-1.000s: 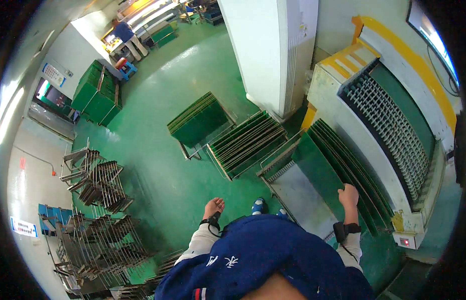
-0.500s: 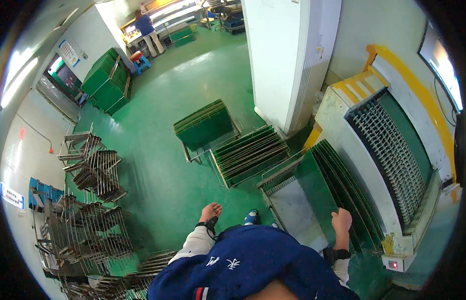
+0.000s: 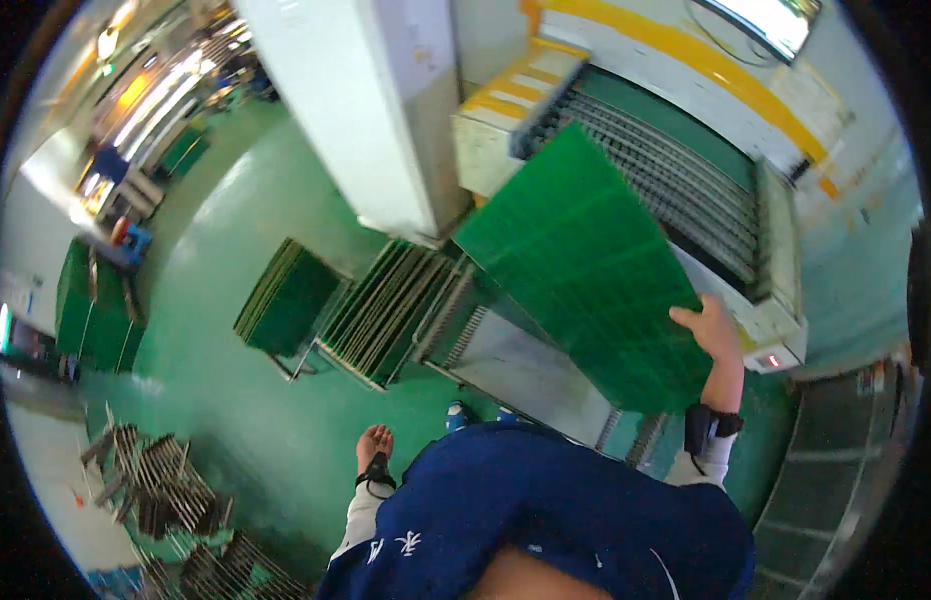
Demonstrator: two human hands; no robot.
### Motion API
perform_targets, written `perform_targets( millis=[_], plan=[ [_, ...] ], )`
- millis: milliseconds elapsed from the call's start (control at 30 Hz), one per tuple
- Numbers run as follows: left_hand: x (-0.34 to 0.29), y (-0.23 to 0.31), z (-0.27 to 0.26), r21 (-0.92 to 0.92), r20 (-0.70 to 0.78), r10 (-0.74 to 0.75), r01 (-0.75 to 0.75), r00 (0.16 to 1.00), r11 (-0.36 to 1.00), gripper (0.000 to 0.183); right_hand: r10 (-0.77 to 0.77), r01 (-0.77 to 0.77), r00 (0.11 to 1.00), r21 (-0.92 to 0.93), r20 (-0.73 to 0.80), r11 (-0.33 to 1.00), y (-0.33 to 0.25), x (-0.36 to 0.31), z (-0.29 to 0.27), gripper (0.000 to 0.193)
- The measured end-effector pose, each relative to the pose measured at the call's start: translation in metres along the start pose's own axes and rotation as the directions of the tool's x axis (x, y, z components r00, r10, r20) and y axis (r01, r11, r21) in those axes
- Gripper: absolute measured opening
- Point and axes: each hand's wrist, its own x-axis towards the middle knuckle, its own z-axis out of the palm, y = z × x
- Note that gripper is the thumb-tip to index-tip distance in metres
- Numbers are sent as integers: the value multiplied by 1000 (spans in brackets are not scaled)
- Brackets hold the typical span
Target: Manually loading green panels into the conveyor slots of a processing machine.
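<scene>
On the right, my right hand [image 3: 713, 330] grips the near edge of a large, thin green board [image 3: 585, 270], thumb on the face I see. The board leans at a slant over a low rack [image 3: 530, 365] with a pale flat base and toothed side strips. Its far corner overlaps the edge of the roller conveyor [image 3: 675, 165]; whether it touches is unclear. Any further boards behind it are hidden. My left hand [image 3: 375, 445] hangs by my side above the floor, fingers loosely extended, with nothing in it.
Left of the low rack stand a wire rack of upright green boards [image 3: 390, 310] and another board rack [image 3: 285, 300]. A white pillar [image 3: 355, 110] rises behind them. Metal racks [image 3: 170, 480] cluster at lower left. A person [image 3: 120, 175] stands far off at a bench.
My right hand has raised the board and tilted it toward the conveyor. My view has swung right. The left hand still hangs at my side.
</scene>
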Motion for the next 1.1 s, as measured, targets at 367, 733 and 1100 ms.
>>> perform_targets(
  millis=[367,733,1100],
  plan=[
    [5,14,27,80,80,39,-46,996,996,32,478,205,869,972,-129,-110,51,-2,-15,36],
    [-37,-2,53,62,-60,73,-69,996,996,24,236,-9,965,912,116,-411,63,46,57,16],
    [-33,0,14,28,45,52,-53,998,998,15,313,-53,921,872,231,-486,65,109,104,17]
  ],
)
